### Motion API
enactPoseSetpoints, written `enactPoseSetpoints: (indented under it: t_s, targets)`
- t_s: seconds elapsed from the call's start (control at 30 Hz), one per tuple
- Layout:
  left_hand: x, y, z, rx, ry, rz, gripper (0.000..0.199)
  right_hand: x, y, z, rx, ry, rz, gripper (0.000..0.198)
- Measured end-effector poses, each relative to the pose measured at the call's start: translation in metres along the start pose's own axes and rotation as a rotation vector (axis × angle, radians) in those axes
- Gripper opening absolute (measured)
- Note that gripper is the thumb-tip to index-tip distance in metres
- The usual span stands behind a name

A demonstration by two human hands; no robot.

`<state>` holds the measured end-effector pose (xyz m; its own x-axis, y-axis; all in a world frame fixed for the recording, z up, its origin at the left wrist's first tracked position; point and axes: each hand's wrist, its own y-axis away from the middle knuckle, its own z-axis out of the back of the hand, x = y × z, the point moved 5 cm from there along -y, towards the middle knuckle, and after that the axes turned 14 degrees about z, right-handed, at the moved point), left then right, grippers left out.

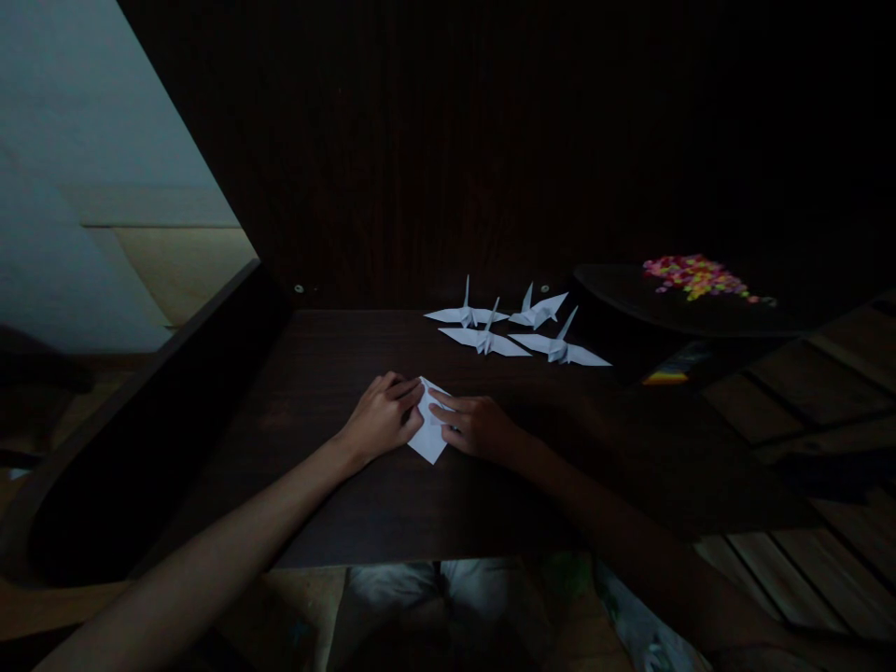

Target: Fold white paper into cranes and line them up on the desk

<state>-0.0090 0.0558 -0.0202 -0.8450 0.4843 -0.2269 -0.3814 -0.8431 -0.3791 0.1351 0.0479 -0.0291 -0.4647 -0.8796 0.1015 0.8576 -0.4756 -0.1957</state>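
1. At work on white paper (pixel 432 448) at the centre of a dark desk (pixel 392 513), with left hand (pixel 382 415) and right hand (pixel 483 427) both touching it.
2. Shown folded to a diamond, with one corner toward the near side and another toward the far side, partly hidden beneath fingers.
3. Pictured from the left, with left hand curled over the paper's left side, knuckles raised, fingers bent inward and lying close together. Impossible to tell, from above, a true pinch from a mere press.
4. Pictured from the right, with right hand unclenched, fingers stretched apart and laid across the paper's right side, resting on top rather than wrapped around anything.
5. Grouped on the far side of the desk, right of centre, in two rows: four white cranes (pixel 485 343), wings spread and necks raised.
6. Heaped on a rounded dark ledge (pixel 602 283) at far right: a pile (pixel 700 277) of pink, red and yellow pieces, too small to make out singly.
7. Rising beyond the desk: a dark panel (pixel 420 140); at far left, a pale wall (pixel 70 112).
8. Glimpsed below the near edge: pale trousers (pixel 399 583); at near right, wooden slats (pixel 791 579).
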Motion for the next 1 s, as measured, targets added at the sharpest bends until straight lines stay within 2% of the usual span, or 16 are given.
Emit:
enactPoseSetpoints:
  t_s: [0.1,0.2,0.3,0.5,0.6,0.77,1.0]
  targets:
    - [-0.002,0.0009,0.0015,-0.003,0.018,-0.001,0.029,0.0005,-0.0002,-0.001,-0.008,0.031,0.011,0.033]
    - [-0.0032,-0.0002,0.0007,0.038,0.028,-0.003,0.038,0.0005,-0.0001,-0.0022,-0.017,0.046,0.013,0.031]
    - [-0.0039,-0.0018,-0.0017,0.09,-0.04,-0.021,0.045,0.001,-0.0001,-0.0025,0.002,0.072,0.031,0.032]
    - [-0.0038,-0.0016,-0.005,0.156,-0.1,-0.039,0.045,0.0007,0.0007,0.0002,-0.022,0.018,0.054,0.032]
    - [-0.0037,-0.0014,-0.0056,0.163,-0.099,-0.032,0.044,0.0012,0.001,-0.0009,-0.058,0.019,0.051,0.033]
    - [-0.003,-0.0023,-0.0054,0.171,-0.086,-0.025,0.043,0.0002,0.0007,-0.0029,-0.122,0.037,-0.038,0.039]
    - [-0.0023,-0.0027,-0.0054,0.168,-0.069,-0.023,0.044,0.003,-0.0002,-0.0082,-0.06,0.066,-0.004,0.039]
